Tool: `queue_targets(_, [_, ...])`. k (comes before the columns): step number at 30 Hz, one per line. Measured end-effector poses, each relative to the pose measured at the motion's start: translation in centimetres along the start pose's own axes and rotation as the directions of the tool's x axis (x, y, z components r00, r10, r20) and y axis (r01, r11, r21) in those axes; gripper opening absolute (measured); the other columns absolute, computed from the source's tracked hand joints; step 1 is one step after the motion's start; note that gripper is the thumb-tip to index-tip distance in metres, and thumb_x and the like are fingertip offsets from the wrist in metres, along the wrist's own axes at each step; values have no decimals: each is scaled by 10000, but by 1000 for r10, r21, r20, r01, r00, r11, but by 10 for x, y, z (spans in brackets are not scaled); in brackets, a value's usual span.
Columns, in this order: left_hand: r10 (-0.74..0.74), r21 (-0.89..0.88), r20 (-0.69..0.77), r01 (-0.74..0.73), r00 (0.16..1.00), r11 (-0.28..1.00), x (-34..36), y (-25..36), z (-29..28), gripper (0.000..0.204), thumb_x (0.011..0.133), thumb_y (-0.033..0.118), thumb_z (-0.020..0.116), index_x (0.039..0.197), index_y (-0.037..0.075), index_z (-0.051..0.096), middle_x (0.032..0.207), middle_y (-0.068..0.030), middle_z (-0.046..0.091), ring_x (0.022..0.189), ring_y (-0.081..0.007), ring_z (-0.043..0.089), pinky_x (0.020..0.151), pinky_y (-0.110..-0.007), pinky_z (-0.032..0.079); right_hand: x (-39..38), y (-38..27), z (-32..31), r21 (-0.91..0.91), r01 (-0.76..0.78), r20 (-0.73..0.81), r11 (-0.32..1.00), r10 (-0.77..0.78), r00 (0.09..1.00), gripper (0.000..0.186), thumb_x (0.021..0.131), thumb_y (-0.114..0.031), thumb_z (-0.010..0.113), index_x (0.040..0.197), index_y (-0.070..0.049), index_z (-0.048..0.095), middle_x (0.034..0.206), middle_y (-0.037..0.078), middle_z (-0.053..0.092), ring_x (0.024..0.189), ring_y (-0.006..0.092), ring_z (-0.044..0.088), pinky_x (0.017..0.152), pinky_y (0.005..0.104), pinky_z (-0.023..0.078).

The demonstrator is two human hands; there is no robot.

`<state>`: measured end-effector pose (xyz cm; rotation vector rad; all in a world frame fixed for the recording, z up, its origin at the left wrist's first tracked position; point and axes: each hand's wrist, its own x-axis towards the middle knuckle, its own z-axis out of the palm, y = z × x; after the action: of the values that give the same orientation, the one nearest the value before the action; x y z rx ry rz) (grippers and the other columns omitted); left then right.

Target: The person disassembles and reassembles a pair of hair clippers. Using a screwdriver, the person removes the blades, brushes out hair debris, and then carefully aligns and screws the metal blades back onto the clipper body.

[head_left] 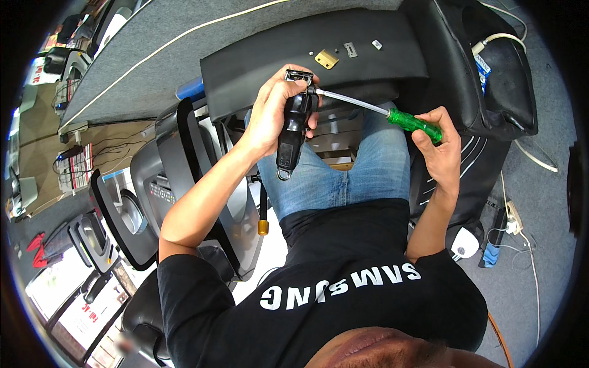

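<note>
My left hand is wrapped round a black hair clipper, its metal head end pointing away from me and its hanging loop toward my lap. In my right hand is a screwdriver with a green see-through handle. Its long shaft reaches left, and the tip meets the side of the clipper near the head. Just beyond the clipper, a gold blade lies on a black padded bench. Beside the blade are a flat silver metal piece and a small white piece, with tiny parts close by.
A black padded seat adjoins the bench on the right, with a white cable over it. To my left stands a grey and black chair-like frame. A power strip with cables lies on the grey floor at right.
</note>
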<state>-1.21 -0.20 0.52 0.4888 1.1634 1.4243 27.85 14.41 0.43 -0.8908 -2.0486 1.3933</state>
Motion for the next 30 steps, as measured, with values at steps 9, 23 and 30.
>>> queue_targets(9, [2,22,2,-2,1000,1000,1,-2,-1,328,985,281,486,1178,22,546,881,-144,628,615,-196,646,518,-342,571,1,-13,16,93,41,-123,995,-29,992,447,912,-373,833,1090,-32,606,784,-58,551,680,8,463,593,191,351])
queue_targets(23, [-35,3,2,34,999,999,1,-1,1,324,995,287,485,1178,25,540,869,-143,633,609,-192,642,512,-337,562,-1,-6,8,180,64,-115,982,-44,992,525,960,-499,722,1111,-16,585,704,-29,516,598,26,483,524,191,360])
queue_targets(30, [-32,26,12,31,999,999,0,-1,2,333,991,295,488,1185,29,536,875,-141,630,608,-193,636,513,-342,562,3,-11,12,292,73,-97,954,-46,994,546,959,-528,705,1072,-10,572,664,-30,519,540,27,465,505,192,354])
